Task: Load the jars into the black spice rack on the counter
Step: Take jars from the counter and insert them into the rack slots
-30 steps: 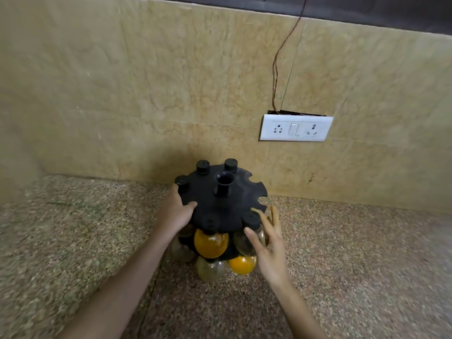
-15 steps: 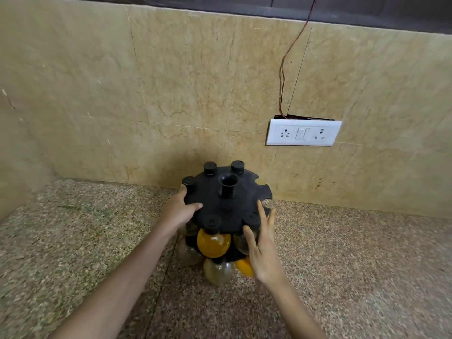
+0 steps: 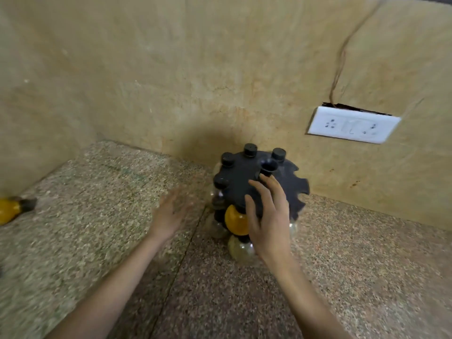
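Note:
The black round spice rack (image 3: 241, 178) stands on the counter near the back wall, with several black-capped jars hanging in its slots. A yellow-filled jar (image 3: 234, 221) and a clear jar (image 3: 238, 249) show at its front. My right hand (image 3: 270, 216) lies over the rack's front edge, fingers spread, holding nothing. My left hand (image 3: 170, 212) is blurred, open, and apart from the rack on its left. A loose yellow jar (image 3: 11, 209) lies on its side at the far left edge of the counter.
The speckled stone counter (image 3: 122, 216) meets beige tiled walls at a corner on the left. A white socket plate (image 3: 352, 124) with a wire rising from it sits on the back wall to the right.
My left hand has let go of the rack's left side and moved away to the left. My right hand has shifted onto the rack's top front. The view has swung left, showing the loose jar.

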